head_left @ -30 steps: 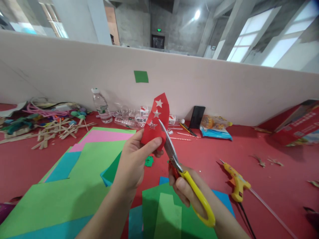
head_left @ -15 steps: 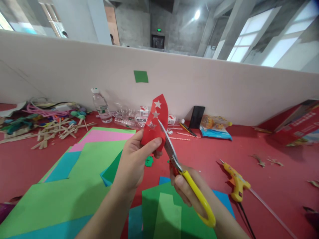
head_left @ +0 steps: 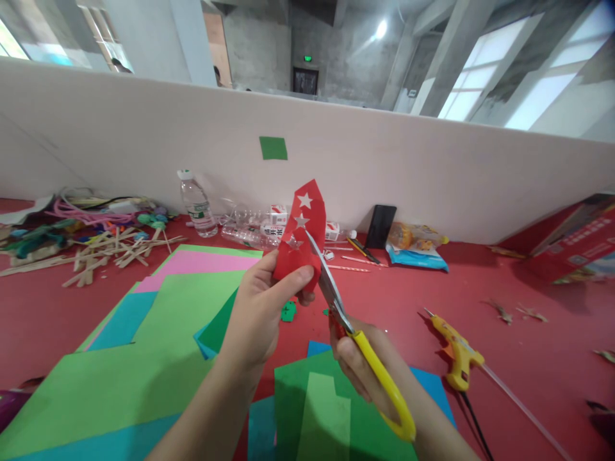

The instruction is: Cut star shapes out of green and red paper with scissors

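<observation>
My left hand (head_left: 262, 301) pinches a piece of red paper (head_left: 312, 221) with its thumb on the near face. Star-shaped cutouts run down the paper, and its top comes to a point. In my right hand (head_left: 360, 362) is a pair of scissors (head_left: 382, 378) with yellow handles and metal blades. The blades point up and left and lie against the red paper; whether they are fully closed I cannot tell. Below the hands lie green sheets of paper (head_left: 379, 422). A small green cut piece (head_left: 288, 312) rests on the table behind my left hand.
A yellow hot glue gun (head_left: 456, 352) lies on the red table to the right, its cord trailing forward. Green, pink and blue sheets (head_left: 173, 326) spread left. Wooden sticks (head_left: 110, 256), a water bottle (head_left: 196, 205), a black phone (head_left: 380, 226) and a snack packet (head_left: 417, 246) stand along the back partition.
Almost nothing differs. The view has shifted very slightly, while both hands, the red paper and the scissors keep the same positions relative to each other.
</observation>
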The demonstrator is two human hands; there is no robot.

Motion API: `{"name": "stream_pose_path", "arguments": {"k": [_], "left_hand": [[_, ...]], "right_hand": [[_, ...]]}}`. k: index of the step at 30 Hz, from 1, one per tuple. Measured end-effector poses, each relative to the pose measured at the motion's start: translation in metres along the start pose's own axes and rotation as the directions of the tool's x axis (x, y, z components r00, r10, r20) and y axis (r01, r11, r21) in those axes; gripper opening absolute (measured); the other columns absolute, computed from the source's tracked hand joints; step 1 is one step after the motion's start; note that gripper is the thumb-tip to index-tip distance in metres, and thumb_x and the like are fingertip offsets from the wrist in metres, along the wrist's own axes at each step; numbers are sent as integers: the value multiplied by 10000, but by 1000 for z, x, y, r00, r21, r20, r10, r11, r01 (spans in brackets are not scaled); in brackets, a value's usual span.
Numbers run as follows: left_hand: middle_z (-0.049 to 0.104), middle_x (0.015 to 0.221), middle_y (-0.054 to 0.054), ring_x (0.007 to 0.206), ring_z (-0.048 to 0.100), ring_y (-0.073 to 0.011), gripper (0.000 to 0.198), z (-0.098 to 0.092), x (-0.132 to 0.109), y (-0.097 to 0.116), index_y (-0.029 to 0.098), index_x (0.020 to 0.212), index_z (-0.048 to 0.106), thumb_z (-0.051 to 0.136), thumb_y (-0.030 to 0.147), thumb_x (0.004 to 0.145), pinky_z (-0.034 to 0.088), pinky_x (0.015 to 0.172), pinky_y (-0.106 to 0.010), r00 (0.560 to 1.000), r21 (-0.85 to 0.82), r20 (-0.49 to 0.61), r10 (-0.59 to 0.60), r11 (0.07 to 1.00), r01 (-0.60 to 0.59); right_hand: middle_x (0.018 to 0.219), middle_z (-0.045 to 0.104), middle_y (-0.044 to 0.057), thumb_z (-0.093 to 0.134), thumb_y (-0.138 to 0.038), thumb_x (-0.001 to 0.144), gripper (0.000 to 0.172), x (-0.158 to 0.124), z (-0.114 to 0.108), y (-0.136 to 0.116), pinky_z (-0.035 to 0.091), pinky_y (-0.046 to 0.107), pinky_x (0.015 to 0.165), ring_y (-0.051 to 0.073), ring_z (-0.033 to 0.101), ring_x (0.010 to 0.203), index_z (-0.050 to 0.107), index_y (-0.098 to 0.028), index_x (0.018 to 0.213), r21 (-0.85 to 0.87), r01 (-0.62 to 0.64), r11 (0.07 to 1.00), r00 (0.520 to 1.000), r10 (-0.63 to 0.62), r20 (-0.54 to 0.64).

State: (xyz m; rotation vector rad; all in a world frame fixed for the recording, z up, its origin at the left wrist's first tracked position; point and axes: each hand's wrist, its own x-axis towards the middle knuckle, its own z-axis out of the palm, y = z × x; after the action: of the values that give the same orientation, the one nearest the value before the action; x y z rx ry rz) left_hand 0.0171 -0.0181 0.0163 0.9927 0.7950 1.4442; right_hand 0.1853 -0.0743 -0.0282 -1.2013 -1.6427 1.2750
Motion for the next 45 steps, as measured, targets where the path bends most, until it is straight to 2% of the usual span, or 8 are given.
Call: {"name": "stream_pose_path", "arguments": {"k": [6,12,16,20,24,30,36,45], "left_hand": [[684,585,33,508,580,-82,86,-2,2,3,183,730,732,818,180,734,476,511,-182,1000,-16,-20,-18,1000,18],[706,607,7,519,644,-113,133,-7,7,6,173,754,699,806,252,758,534,526,-207,998,-30,-42,-47,999,46],[687,604,22,490,616,-95,137,-7,8,6,178,788,675,791,250,782,512,492,-186,998,-69,-20,-65,996,63],[643,568,22,478,568,-72,164,-5,5,4,164,678,663,806,207,746,459,460,-161,991,-128,32,-128,983,131],[673,602,13,523,585,-82,90,-3,5,2,173,713,706,782,184,758,487,514,-179,998,-117,-43,-51,992,46],[696,636,8,563,611,-94,66,-3,5,-1,174,714,719,773,192,748,520,579,-207,986,-86,-153,69,993,-83],[687,617,20,574,609,-97,63,-4,2,3,187,726,724,747,178,784,500,586,-207,977,66,-135,164,986,-156],[682,580,7,549,604,-108,116,-12,5,10,188,667,735,747,182,783,490,548,-219,989,155,-65,130,981,-118]], "right_hand": [[524,311,-82,461,-916,866,686,4,-9,9,186,263,448,108,299,473,375,-257,697,-16,-16,1000,999,17,28],[539,326,-81,460,-929,859,711,1,-18,-5,175,259,451,94,276,475,373,-247,675,20,-24,999,998,23,66],[550,317,-77,446,-972,813,741,3,-15,-6,179,265,452,99,277,480,358,-252,660,6,-18,1000,999,18,43],[535,318,-86,457,-953,831,716,5,-8,1,185,261,452,101,275,470,370,-256,692,24,-5,1000,999,4,53],[527,333,-88,462,-928,859,697,5,-5,3,182,264,466,100,293,466,387,-252,707,12,1,1000,999,-1,37],[538,337,-81,433,-930,868,704,10,-7,7,199,262,467,100,299,476,372,-250,693,-26,30,999,996,-28,86],[551,364,-83,422,-867,934,647,3,-9,8,221,275,488,111,297,492,431,-241,772,20,59,998,989,-61,136],[551,377,-87,419,-919,886,686,0,-11,3,220,258,468,101,305,481,423,-241,779,-19,27,999,989,-24,144]]}}
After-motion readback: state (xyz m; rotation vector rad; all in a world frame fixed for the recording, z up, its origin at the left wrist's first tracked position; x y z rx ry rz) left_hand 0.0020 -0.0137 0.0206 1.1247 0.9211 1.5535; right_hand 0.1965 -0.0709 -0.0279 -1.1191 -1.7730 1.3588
